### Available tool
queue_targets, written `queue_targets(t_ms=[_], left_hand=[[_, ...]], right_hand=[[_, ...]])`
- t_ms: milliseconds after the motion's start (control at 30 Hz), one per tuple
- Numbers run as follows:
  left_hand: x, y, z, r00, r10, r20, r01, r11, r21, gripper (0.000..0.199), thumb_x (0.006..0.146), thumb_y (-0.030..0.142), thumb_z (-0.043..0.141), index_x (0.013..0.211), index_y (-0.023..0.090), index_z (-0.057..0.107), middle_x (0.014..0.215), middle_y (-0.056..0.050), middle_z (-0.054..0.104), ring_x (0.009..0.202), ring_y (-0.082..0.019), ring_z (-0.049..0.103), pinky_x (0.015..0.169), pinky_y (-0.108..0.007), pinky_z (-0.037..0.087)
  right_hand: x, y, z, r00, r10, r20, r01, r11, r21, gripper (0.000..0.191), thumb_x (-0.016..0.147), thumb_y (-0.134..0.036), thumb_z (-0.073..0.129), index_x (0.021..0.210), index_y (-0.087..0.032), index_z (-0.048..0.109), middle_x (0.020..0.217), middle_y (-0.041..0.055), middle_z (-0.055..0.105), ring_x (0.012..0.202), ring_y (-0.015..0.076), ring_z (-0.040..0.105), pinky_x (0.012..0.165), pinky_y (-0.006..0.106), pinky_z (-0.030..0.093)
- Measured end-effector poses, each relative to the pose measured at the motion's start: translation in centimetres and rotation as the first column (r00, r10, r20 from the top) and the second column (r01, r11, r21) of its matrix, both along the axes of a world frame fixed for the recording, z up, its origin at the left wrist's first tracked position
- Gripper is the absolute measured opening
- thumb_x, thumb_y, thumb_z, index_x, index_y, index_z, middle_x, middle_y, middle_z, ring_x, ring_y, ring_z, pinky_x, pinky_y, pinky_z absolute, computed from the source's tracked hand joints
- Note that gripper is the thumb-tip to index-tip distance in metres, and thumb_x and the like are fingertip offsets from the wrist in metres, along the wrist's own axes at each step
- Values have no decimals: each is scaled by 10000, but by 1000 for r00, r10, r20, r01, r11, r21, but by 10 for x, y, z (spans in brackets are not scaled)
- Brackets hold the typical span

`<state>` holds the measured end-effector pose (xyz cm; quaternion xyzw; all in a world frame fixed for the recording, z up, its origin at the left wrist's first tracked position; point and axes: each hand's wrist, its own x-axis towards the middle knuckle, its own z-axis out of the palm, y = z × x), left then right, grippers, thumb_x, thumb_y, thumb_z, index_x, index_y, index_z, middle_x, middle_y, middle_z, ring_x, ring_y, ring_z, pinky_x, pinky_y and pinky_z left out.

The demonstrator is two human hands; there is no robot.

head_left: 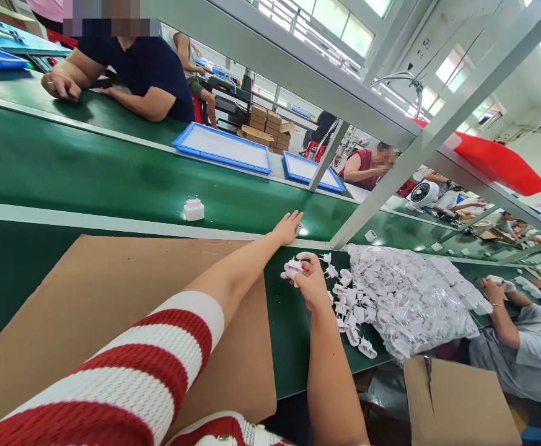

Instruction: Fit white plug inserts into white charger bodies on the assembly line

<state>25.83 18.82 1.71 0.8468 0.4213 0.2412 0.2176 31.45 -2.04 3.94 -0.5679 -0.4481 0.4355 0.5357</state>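
Note:
My left hand (289, 228) is over the near edge of the green belt, its fingers stretched out. A small whitish item (299, 228) shows beside its fingertips, partly hidden by the hand. Closer to me, my right hand (311, 282) has its fingers closed on several white plug pieces (293, 268). Loose white plug pieces (344, 303) lie scattered on the green table just right of that hand. A white charger (194, 209) stands on the belt to the left, its pins pointing up.
A large clear bag of white plugs (409, 297) lies to the right, beyond a slanted metal post (377, 192). Brown cardboard (112, 279) is under my left arm. Blue-rimmed trays (224, 148) line the far side. A co-worker's hands (496, 288) are at the right.

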Motion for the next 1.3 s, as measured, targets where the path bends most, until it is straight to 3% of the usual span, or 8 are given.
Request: queue_targets(t_ms=[167, 333, 600, 700, 800, 1033, 1167, 1300], left_hand=[[-2, -4, 5, 999, 36, -17, -37, 999, -19, 328, 879, 217, 642, 1205, 178, 649, 1312, -142, 539, 1102, -271, 623, 943, -368, 503], [-58, -19, 23, 1000, -17, -5, 17, 998, 66, 380, 836, 400, 729, 1180, 247, 680, 1218, -60, 564, 1078, -240, 604, 890, -308, 473], [-177, -129, 9, 989, -145, 10, 145, 989, 11, 392, 811, 535, 713, 1087, 257, 739, 1022, -31, 623, 875, -199, 622, 756, -281, 450], [-201, -164, -2, 989, -140, 55, 145, 984, -107, 554, 747, 611, 755, 1180, 269, 706, 1036, -36, 629, 892, -217, 627, 781, -298, 481], [-215, -180, -11, 969, -114, 219, 163, 961, -221, 781, 651, 641, 823, 1295, 244, 632, 1157, -74, 620, 1043, -260, 611, 875, -339, 516], [-222, -180, -19, 930, -216, 298, 279, 942, -189, 645, 687, 632, 808, 1173, 222, 699, 1200, -112, 607, 1074, -285, 563, 870, -369, 510], [-226, -180, -15, 897, -329, 295, 378, 917, -125, 620, 734, 571, 800, 1238, 237, 662, 1285, -121, 578, 1136, -291, 542, 869, -348, 507], [-224, -179, -12, 909, -217, 357, 322, 908, -267, 448, 840, 565, 688, 1129, 224, 719, 1115, -81, 668, 911, -213, 607, 734, -294, 493]], right_hand=[[-2, 2, 6, 973, 74, -220, -84, 996, -39, 477, 561, -224, 824, 1000, -212, 637, 927, 14, 741, 795, 198, 748, 674, 254, 519], [-8, 2, 8, 931, 65, -359, -83, 996, -34, 416, 664, -405, 813, 1002, -192, 695, 1054, 75, 753, 873, 221, 749, 808, 343, 566], [-30, -5, 7, 987, -15, -160, 29, 996, 83, 760, 621, -297, 842, 1308, -271, 520, 898, -27, 678, 701, 125, 655, 496, 189, 401], [-39, -7, 4, 999, 28, -47, -26, 999, 25, 599, 645, -380, 836, 1190, -213, 651, 888, 13, 680, 749, 151, 640, 506, 212, 403], [-51, -9, -4, 991, 54, 127, -61, 997, 54, 377, 725, -413, 799, 1028, -197, 741, 921, 45, 693, 827, 178, 645, 638, 279, 492], [-77, -25, -11, 809, 74, 583, -335, 873, 354, 250, 915, -249, 618, 1139, -250, 728, 1025, 57, 672, 937, 181, 622, 826, 332, 523], [-75, -27, -9, 799, -9, 602, -274, 884, 378, 240, 918, -238, 617, 1134, -244, 720, 1020, 56, 665, 892, 176, 621, 775, 320, 527], [-71, -24, -11, 836, -12, 548, -221, 908, 357, 191, 902, -265, 660, 1078, -245, 733, 986, 38, 666, 847, 164, 628, 749, 311, 532]])
